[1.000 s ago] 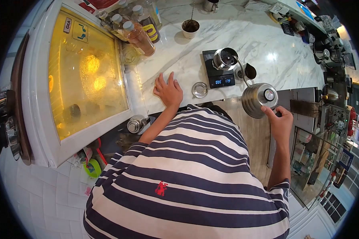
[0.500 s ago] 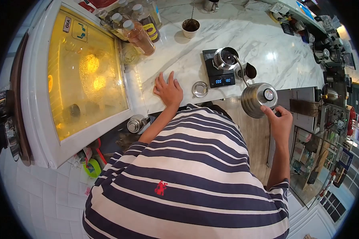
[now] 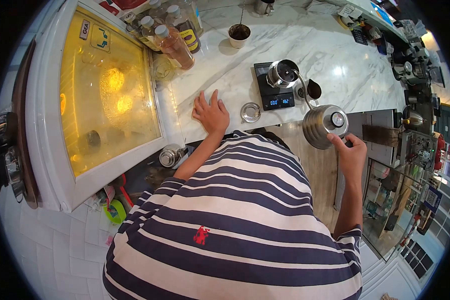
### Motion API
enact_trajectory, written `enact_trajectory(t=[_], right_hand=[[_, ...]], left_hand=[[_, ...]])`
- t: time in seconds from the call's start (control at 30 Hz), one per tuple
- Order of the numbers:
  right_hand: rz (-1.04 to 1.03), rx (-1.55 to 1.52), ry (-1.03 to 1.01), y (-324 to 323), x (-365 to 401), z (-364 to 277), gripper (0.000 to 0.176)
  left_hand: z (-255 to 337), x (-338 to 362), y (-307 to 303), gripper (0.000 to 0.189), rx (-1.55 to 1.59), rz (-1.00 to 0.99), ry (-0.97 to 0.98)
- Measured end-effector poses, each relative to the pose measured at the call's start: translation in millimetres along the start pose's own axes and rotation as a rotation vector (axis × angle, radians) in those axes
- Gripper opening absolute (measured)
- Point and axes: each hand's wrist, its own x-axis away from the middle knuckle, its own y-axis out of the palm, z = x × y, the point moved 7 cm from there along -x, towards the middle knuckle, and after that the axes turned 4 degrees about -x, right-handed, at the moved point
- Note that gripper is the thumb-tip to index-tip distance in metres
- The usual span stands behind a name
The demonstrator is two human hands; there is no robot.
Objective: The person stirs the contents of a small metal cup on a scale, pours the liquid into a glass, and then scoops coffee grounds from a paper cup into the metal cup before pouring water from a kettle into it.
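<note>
My right hand (image 3: 352, 156) is closed around the handle of a steel gooseneck kettle (image 3: 316, 129), held beyond the counter's front edge. Its thin spout reaches over the rim of a metal vessel (image 3: 273, 76) with a dark inside. That vessel stands on a black digital scale (image 3: 279, 102) with a lit blue display. My left hand (image 3: 213, 115) lies flat on the marble counter (image 3: 205, 65), fingers spread, holding nothing. Between that hand and the scale sits a small round metal lid or dish (image 3: 250, 112). A small pitcher (image 3: 313, 89) with a dark inside stands right of the scale.
At the left is a yellow-lit glass-front cabinet (image 3: 110, 95), with several bottles (image 3: 175, 47) beside it. A white pot of dark contents (image 3: 239, 35) and a metal cup (image 3: 264, 6) stand farther back. Equipment (image 3: 415, 70) crowds the right side.
The scale's last displayed digit has risen from 0 to 2. The kettle has shifted very slightly; both hands otherwise keep their places.
</note>
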Motion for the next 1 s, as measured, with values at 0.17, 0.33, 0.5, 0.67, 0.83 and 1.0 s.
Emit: enact_trajectory(t=[0.17,0.33,0.5,0.67,0.83,1.0], right_hand=[[-0.002,-0.002,-0.012,0.6,-1.5,5.6,0.060],[-0.006,0.004,0.000,-0.2,-1.2,5.4,0.060],[0.003,0.008,-0.006,-1.3,-1.6,4.0,0.059],[-0.004,0.014,-0.005,-1.8,-2.4,4.4,0.058],[-0.005,-0.013,0.009,-0.3,-2.6,8.8,0.056],[-0.012,-0.124,0.046,2.7,0.0,12.7,0.050]], left_hand=[[0.5,0.1,-0.5,0.040,0.008,0.003,0.004],[0.6,0.2,-1.0,0.041,0.003,-0.004,0.006],[-0.2,0.3,0.3,0.041,0.003,-0.005,0.004],[-0.1,0.1,0.2,0.041,0.000,-0.003,0.003],[0.4,-0.1,0.1,0.040,0.000,-0.017,-0.005],[0.4,0.7,0.1,0.041,-0.005,0.000,0.004]])
